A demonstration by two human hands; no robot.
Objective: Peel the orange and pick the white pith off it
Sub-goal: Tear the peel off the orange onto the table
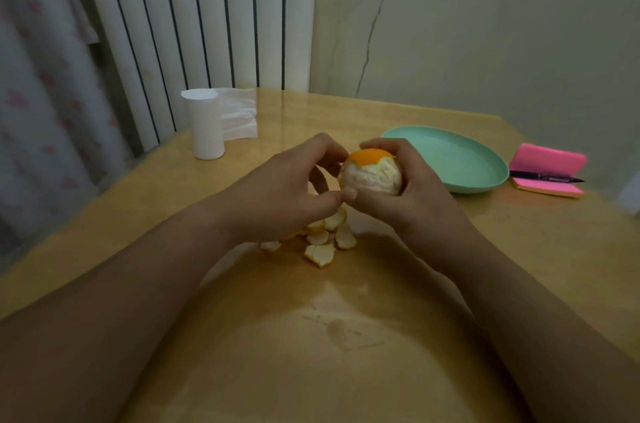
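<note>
While the right hand cups the mostly peeled orange above the table, the left hand pinches at its edge. Peel scraps lie beneath; a green plate sits just beyond.

I see my own two forearms, left and right, bare to the wrists. My left hand and right hand are bare too, with one short, rounded thumbnail showing.
</note>
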